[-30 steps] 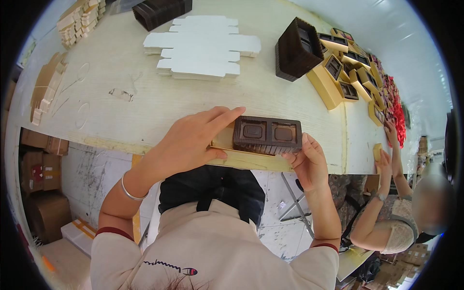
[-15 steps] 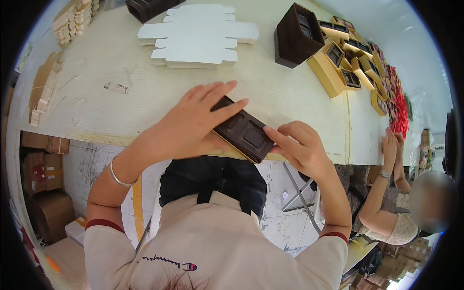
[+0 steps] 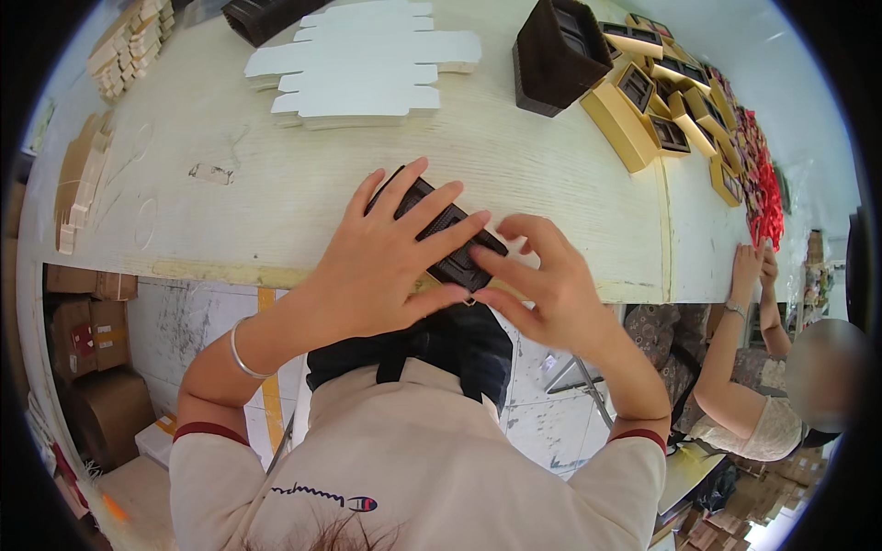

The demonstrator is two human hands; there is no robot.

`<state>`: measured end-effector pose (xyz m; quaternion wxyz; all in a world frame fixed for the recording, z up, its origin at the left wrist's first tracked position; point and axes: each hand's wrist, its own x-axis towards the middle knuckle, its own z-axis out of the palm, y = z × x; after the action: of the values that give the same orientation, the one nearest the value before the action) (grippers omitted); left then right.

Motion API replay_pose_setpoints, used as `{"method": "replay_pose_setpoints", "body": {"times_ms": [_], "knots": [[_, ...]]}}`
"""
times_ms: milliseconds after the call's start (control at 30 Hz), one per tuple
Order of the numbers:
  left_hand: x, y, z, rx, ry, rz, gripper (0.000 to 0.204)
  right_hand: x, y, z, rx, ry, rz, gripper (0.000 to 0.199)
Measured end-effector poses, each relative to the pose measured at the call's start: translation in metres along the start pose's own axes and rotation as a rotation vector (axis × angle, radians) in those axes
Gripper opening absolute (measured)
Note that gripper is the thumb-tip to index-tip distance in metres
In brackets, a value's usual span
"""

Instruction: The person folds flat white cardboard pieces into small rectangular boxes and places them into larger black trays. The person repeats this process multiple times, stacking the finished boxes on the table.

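Note:
A small gold box with a dark brown plastic insert tray [image 3: 457, 269] in it lies at a slant near the table's front edge. My left hand [image 3: 372, 262] reaches across it, fingers spread over the tray and thumb along the near side. My right hand [image 3: 559, 289] grips the near right end, with the index finger on the tray and the thumb low by the corner. Only a sliver of the gold side shows; my fingers cover much of the tray.
A stack of flat white box blanks [image 3: 354, 64] lies beyond my hands. Nested dark trays [image 3: 560, 60] stand to its right, beside piled gold boxes [image 3: 620, 119]. More blanks [image 3: 81, 179] sit at the left edge. A co-worker's hands [image 3: 753, 266] are by red ribbons [image 3: 764, 197].
My left hand has moved right and its fingers have spread further over the tray. My right hand has shifted left and nearer, its thumb now at the near corner.

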<state>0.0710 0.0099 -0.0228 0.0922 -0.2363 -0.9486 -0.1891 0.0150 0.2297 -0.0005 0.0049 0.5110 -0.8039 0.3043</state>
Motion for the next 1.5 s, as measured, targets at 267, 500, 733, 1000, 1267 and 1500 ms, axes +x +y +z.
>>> {"method": "replay_pose_setpoints", "body": {"times_ms": [267,500,733,1000,1267,1500], "knots": [[-0.007,0.004,-0.002,0.203,-0.025,0.062,0.076,-0.014,-0.017,0.038,-0.069,0.144,0.038,0.047],[-0.009,0.005,0.006,0.11,0.061,0.118,0.072,-0.023,-0.011,0.027,0.014,0.159,-0.015,0.043],[-0.011,0.007,-0.049,-0.35,0.321,0.151,0.059,-0.045,0.028,-0.101,-0.446,0.31,0.344,0.039],[-0.007,0.039,-0.122,-1.717,-0.022,0.821,0.035,0.012,0.087,-0.115,-0.356,0.408,0.147,0.04],[-0.02,0.059,-0.133,-1.915,-0.057,0.697,0.037,0.137,0.085,0.033,-0.379,0.141,-0.202,0.058],[-0.023,0.018,-0.114,-1.619,-0.25,0.847,0.052,0.165,0.081,0.0,0.012,-0.23,0.157,0.038]]}}
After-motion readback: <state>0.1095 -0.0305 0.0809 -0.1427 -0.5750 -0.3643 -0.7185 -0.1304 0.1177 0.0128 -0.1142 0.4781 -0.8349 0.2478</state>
